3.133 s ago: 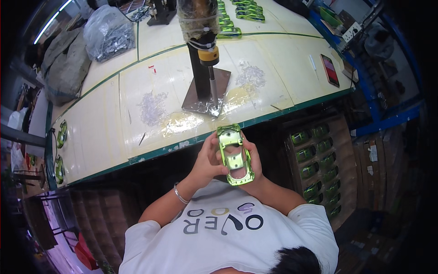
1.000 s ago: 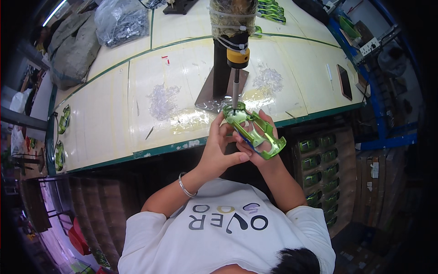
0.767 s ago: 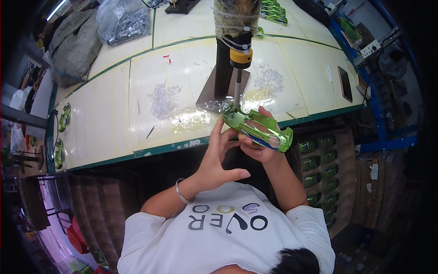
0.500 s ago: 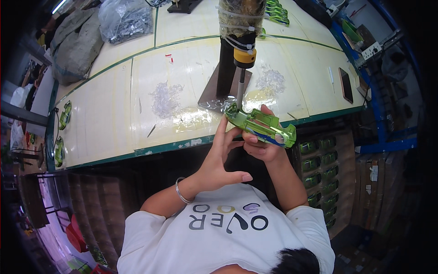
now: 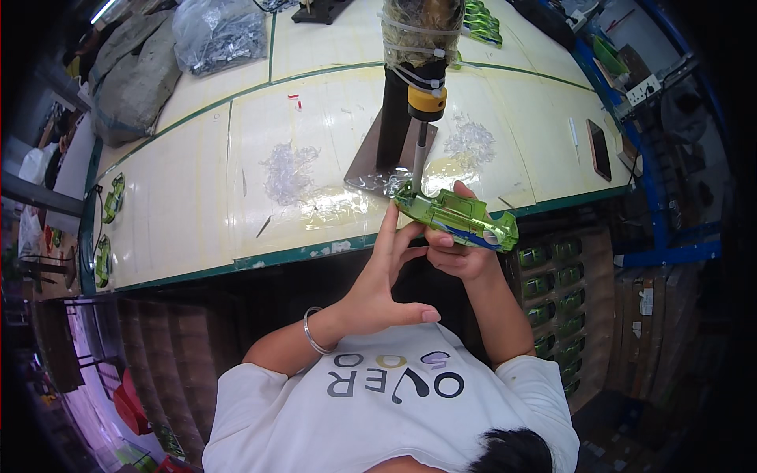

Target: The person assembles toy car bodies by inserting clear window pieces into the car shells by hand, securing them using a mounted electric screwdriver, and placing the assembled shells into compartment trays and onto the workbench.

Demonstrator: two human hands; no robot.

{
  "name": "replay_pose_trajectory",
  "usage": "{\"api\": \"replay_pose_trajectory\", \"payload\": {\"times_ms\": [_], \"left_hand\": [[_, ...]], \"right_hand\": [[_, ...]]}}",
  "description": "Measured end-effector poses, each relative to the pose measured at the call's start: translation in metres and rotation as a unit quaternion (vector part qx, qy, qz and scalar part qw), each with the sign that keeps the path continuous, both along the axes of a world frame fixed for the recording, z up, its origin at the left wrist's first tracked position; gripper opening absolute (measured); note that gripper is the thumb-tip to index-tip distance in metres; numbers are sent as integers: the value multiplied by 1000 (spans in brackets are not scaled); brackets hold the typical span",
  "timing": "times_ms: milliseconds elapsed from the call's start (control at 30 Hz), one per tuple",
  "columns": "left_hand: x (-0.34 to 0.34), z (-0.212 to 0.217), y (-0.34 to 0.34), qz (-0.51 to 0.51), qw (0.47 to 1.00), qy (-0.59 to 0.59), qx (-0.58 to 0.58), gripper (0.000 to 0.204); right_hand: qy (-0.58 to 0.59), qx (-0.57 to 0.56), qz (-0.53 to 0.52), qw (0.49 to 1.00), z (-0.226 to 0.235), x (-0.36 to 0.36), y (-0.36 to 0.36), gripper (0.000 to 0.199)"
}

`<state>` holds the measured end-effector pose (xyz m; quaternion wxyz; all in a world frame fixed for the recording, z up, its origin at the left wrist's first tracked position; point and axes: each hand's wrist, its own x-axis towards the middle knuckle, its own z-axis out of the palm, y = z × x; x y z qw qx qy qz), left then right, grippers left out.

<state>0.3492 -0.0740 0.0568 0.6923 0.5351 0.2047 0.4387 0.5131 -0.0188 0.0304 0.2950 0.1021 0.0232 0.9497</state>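
Observation:
My right hand (image 5: 467,258) is closed around a shiny green toy car body shell (image 5: 461,214), thumb on the near side and fingers beyond it. The shell is held at a slant with its hollow side facing up. Its left end sits under the grey bit (image 5: 419,162) of an upright power driver (image 5: 426,101) with a yellow collar. My left hand (image 5: 384,280) is open, thumb spread wide, with an outstretched fingertip at the shell's left end. The exact contact at the bit's tip is too small to make out.
The driver's stand has a brown metal base plate (image 5: 367,169). Clear plastic shavings (image 5: 289,169) lie in piles either side. More green shells (image 5: 114,199) rest at the table's left, and others fill a compartmented tray (image 5: 603,276) below right. A phone (image 5: 598,148) lies right.
The shell, both hands and the driver appear slightly further right in the picture. The right hand's grip and the left hand's spread look the same.

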Motion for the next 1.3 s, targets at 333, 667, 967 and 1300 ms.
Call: {"api": "replay_pose_trajectory", "payload": {"times_ms": [333, 667, 967, 1300], "left_hand": [[0, -2, -1, 4, 1000, 9, 7, 115], [-8, -28, -11, 23, 996, -22, -84, 102], [-38, -32, -21, 28, 988, -42, -145, 74], [-52, -11, -24, 136, 966, 151, 160, 48]], "right_hand": [[-94, -16, -35, 995, 8, -2, -3, 67], [-182, -29, -45, 982, -12, -2, -27, 57], [-373, 167, -79, 909, 0, 5, -72, 66], [-621, 662, -337, 251, 39, -8, -82, 69]]}}
